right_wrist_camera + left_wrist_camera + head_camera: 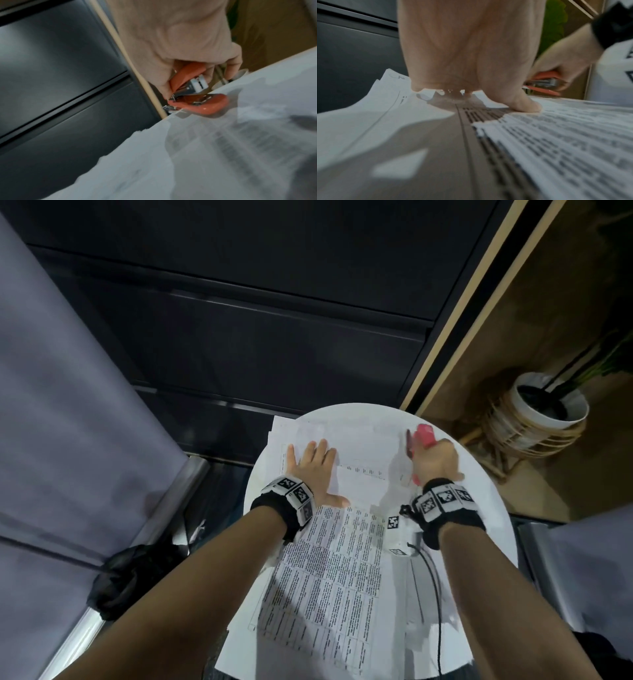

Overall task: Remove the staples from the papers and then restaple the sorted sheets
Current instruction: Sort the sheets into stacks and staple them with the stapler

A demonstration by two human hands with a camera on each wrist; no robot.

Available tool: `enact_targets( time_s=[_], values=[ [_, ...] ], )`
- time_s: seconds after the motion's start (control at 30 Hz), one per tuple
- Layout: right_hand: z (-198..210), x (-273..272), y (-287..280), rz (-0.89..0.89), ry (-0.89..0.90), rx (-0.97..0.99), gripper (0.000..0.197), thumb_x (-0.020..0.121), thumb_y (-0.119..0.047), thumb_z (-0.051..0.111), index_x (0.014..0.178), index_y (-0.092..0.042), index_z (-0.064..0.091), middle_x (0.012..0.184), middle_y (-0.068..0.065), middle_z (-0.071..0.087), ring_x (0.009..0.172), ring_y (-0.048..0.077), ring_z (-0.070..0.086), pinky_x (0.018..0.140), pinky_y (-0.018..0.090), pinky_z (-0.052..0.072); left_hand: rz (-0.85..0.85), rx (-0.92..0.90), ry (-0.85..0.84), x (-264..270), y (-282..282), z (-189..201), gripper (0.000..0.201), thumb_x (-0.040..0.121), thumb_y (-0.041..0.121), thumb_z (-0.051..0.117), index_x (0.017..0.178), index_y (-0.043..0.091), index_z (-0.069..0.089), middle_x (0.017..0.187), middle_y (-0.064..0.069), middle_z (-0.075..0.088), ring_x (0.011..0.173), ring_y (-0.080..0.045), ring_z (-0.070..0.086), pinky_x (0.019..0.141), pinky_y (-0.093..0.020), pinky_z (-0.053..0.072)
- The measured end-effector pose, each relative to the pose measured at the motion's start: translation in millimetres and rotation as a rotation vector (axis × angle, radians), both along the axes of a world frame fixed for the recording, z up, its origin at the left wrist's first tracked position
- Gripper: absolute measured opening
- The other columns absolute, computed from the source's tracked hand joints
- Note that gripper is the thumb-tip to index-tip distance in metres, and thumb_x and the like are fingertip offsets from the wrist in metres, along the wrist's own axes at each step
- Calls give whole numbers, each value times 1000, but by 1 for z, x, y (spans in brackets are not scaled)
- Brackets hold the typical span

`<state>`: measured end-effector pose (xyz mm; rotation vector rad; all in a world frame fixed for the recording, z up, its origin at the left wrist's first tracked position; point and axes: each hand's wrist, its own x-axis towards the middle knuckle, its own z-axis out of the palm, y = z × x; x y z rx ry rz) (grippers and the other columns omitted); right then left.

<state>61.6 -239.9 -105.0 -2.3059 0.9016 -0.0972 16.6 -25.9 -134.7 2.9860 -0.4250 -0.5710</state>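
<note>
A stack of printed papers (335,573) lies across the round white table (493,529), its far end reaching past the table's far rim. My left hand (313,470) presses flat on the far left part of the papers (556,135), fingers straight. My right hand (435,460) grips a red stapler (423,436) at the far right of the sheets. In the right wrist view the stapler (197,94) hangs with its mouth parted just above the papers' (205,155) far edge, the hand (180,51) wrapped round its top. The left wrist view shows the stapler (544,83) beyond my thumb.
A dark cabinet (257,313) stands behind the table. A grey upholstered seat (61,405) is at the left. At the right, a white pot in a rattan holder (544,412) sits on the brown floor. A black cable (438,604) runs down the table from my right wrist.
</note>
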Motion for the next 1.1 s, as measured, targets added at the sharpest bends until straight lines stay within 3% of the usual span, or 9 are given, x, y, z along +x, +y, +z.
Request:
enact_targets(
  time_s=[0.27, 0.37, 0.47, 0.53, 0.67, 0.77, 0.83, 0.93, 1.1],
  values=[
    [-12, -59, -97, -143, 140, -116, 63, 87, -61, 47, 113, -6, 64, 124, 24, 60, 118, 44, 53, 104, 61, 36, 338, -312, -85, -6, 16, 12, 59, 84, 30, 69, 135, 13, 43, 130, -7, 53, 121, -28, 49, 99, -42, 41],
    [0, -60, -87, -155, 52, -162, 59, 84, -53, 41, 105, -4, 67, 121, 25, 58, 120, 41, 48, 103, 58, 36, 448, -406, -113, -4, 29, 19, 6, 85, 9, 61, 87, 4, 59, 87, -13, 62, 93, -36, 59, 73, -37, 46],
    [19, -58, -66, -121, -49, -156, 37, 90, -29, 53, 114, -4, 65, 132, 22, 49, 129, 37, 35, 104, 53, 28, 652, -536, -232, 3, 45, 26, 39, 84, 6, 62, 58, 10, 33, 62, -7, 41, 72, -31, 54, 60, -38, 42],
    [20, -57, -54, -53, -101, -85, 36, 92, -30, 57, 118, -6, 63, 131, 21, 52, 128, 38, 40, 105, 51, 33, 710, -580, -239, 6, 52, 34, 19, 82, 15, 69, 75, 8, 53, 82, -13, 53, 90, -36, 58, 71, -38, 47],
    [13, -59, -25, 128, -6, 178, 33, 89, -26, 63, 107, 2, 61, 108, 19, 64, 101, 34, 61, 84, 33, 47, 850, -543, -95, 2, 63, 25, 86, 75, 30, 79, 141, 5, 30, 136, -22, 43, 124, -40, 46, 102, -46, 43],
    [6, -64, 1, 178, 121, 422, 18, 86, -17, 64, 84, -2, 54, 87, 12, 58, 85, 27, 57, 70, 31, 45, 858, -689, -48, -7, 65, 14, 90, 79, 23, 77, 145, -2, 22, 137, -20, 50, 124, -35, 50, 101, -41, 45],
    [4, -66, 18, 184, 144, 519, 22, 84, -15, 65, 95, -1, 53, 83, 8, 54, 85, 26, 55, 63, 30, 44, 830, -708, -61, -15, 63, 10, 83, 78, 22, 78, 142, -1, 30, 131, -17, 56, 120, -34, 54, 98, -41, 48],
    [3, -68, 35, 198, 179, 592, 51, 85, -14, 69, 126, 4, 46, 110, 16, 56, 99, 30, 55, 75, 34, 46, 772, -720, -117, -26, 62, 5, 68, 74, 21, 81, 128, 1, 46, 120, -14, 62, 110, -32, 59, 90, -40, 52],
    [6, -74, 54, 172, 252, 463, 61, 82, -9, 73, 133, 7, 44, 130, 20, 54, 119, 36, 54, 94, 41, 50, 714, -921, -33, -36, 72, 7, 66, 70, 18, 81, 127, 8, 49, 114, -5, 64, 105, -28, 63, 88, -38, 53]
  ],
)
